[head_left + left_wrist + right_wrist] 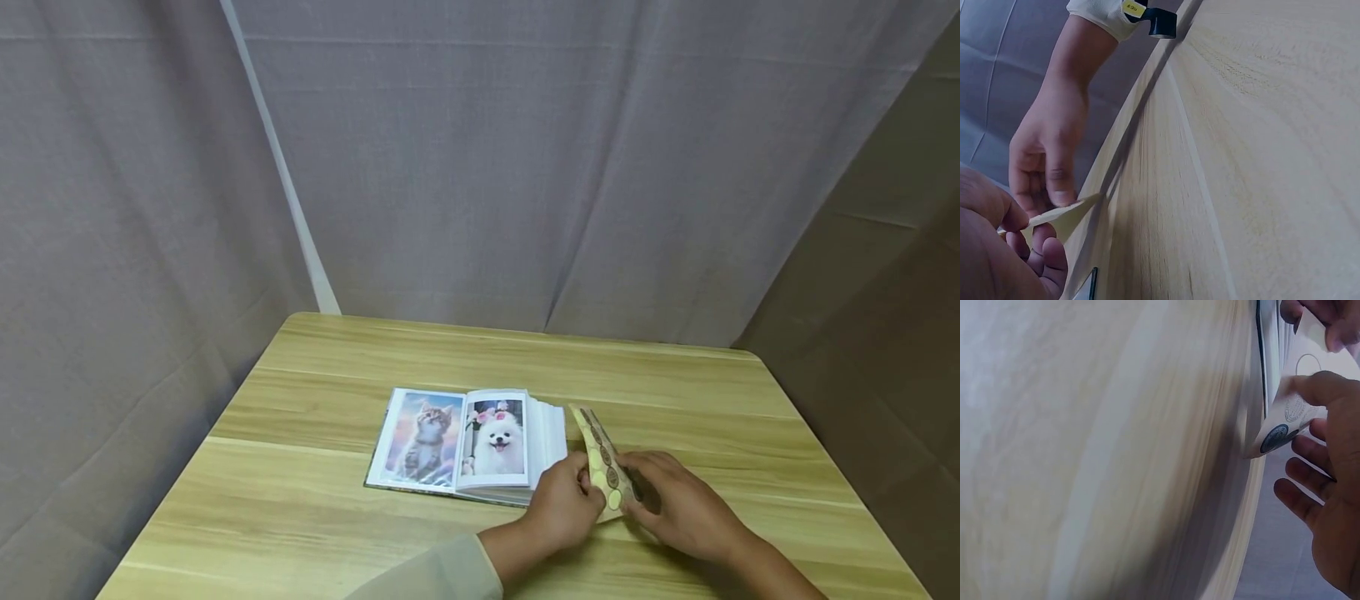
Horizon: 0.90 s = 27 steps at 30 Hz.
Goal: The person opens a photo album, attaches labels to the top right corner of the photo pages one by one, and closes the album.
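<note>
A sheet of round stickers [597, 457], with a column of dark brown ovals and yellow circles, is held up on a slant just right of the photo album. My left hand [564, 502] pinches its lower left edge between thumb and finger. On the other side, my right hand [681, 505] pinches the sheet's right edge. In the right wrist view, round printed stickers [1275, 437] show near the sheet's corner, and the right hand's other fingers [1310, 478] are spread behind it. The left wrist view shows the sheet [1063, 215] nearly edge-on between both hands.
An open photo album [457, 442] lies left of the hands, with a kitten picture [423, 442] and a white dog picture [498, 442] on facing pages. It rests on a wooden table [300, 525]. Grey curtains [450, 167] hang behind and beside the table.
</note>
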Each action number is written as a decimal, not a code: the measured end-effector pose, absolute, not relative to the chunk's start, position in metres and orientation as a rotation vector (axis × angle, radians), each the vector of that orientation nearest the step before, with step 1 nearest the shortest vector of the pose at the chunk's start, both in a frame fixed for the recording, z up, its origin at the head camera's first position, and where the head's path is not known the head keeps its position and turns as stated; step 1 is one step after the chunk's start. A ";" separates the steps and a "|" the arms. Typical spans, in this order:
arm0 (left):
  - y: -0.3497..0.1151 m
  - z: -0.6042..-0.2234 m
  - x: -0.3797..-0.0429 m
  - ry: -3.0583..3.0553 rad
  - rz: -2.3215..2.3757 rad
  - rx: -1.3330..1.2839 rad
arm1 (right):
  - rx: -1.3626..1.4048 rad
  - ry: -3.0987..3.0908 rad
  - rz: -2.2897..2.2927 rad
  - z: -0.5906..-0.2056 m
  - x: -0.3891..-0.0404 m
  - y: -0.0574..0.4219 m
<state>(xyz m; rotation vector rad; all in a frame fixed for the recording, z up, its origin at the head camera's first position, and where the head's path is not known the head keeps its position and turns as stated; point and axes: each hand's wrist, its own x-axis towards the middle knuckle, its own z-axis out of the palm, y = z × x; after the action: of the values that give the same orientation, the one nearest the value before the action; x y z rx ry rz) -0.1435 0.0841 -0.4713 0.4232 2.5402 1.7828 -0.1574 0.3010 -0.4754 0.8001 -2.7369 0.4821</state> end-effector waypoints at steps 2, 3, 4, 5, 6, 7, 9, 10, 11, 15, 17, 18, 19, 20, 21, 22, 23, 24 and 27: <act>0.084 -0.471 -0.144 2.524 1.782 0.430 | 0.776 -2.725 0.495 -0.475 -0.157 0.300; 0.084 -0.471 -0.144 2.518 1.787 0.434 | 0.759 -2.719 0.501 -0.475 -0.157 0.299; 0.085 -0.471 -0.144 2.513 1.794 0.440 | 0.742 -2.713 0.512 -0.474 -0.156 0.298; 0.085 -0.471 -0.144 2.509 1.800 0.448 | 0.725 -2.708 0.521 -0.474 -0.156 0.298; 0.085 -0.471 -0.144 2.504 1.805 0.457 | 0.711 -2.704 0.532 -0.474 -0.156 0.297; 0.085 -0.472 -0.145 2.499 1.809 0.468 | 0.697 -2.702 0.543 -0.473 -0.156 0.297; 0.086 -0.472 -0.145 2.493 1.817 0.491 | 0.669 -2.708 0.564 -0.472 -0.155 0.296; 0.086 -0.472 -0.146 2.487 1.819 0.503 | 0.659 -2.713 0.574 -0.472 -0.155 0.296; 0.086 -0.472 -0.146 2.483 1.818 0.515 | 0.652 -2.716 0.582 -0.471 -0.155 0.295; 0.086 -0.472 -0.147 2.487 1.802 0.564 | 0.640 -2.707 0.594 -0.471 -0.155 0.293; 0.086 -0.471 -0.147 2.500 1.783 0.592 | 0.645 -2.691 0.591 -0.472 -0.155 0.293; 0.085 -0.471 -0.147 2.505 1.776 0.605 | 0.648 -2.680 0.589 -0.472 -0.155 0.292; 0.085 -0.471 -0.147 2.512 1.768 0.617 | 0.654 -2.670 0.590 -0.472 -0.155 0.292; 0.085 -0.470 -0.147 2.517 1.761 0.625 | 0.661 -2.661 0.590 -0.472 -0.154 0.292; 0.085 -0.470 -0.147 2.522 1.753 0.632 | 0.668 -2.651 0.593 -0.472 -0.154 0.291; 0.085 -0.470 -0.147 2.530 1.744 0.638 | 0.673 -2.641 0.592 -0.473 -0.154 0.291; 0.085 -0.470 -0.147 2.537 1.735 0.645 | 0.679 -2.629 0.594 -0.473 -0.154 0.291; 0.085 -0.470 -0.147 2.544 1.727 0.649 | 0.685 -2.619 0.593 -0.473 -0.153 0.291; 0.086 -0.470 -0.147 2.578 1.697 0.656 | 0.707 -2.586 0.586 -0.474 -0.153 0.291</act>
<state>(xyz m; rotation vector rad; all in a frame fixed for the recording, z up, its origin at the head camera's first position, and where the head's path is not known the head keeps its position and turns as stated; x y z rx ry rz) -0.1473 0.0857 -0.4705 0.6555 2.5785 1.6971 -0.1534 0.2910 -0.4736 0.7065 -2.5859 0.5862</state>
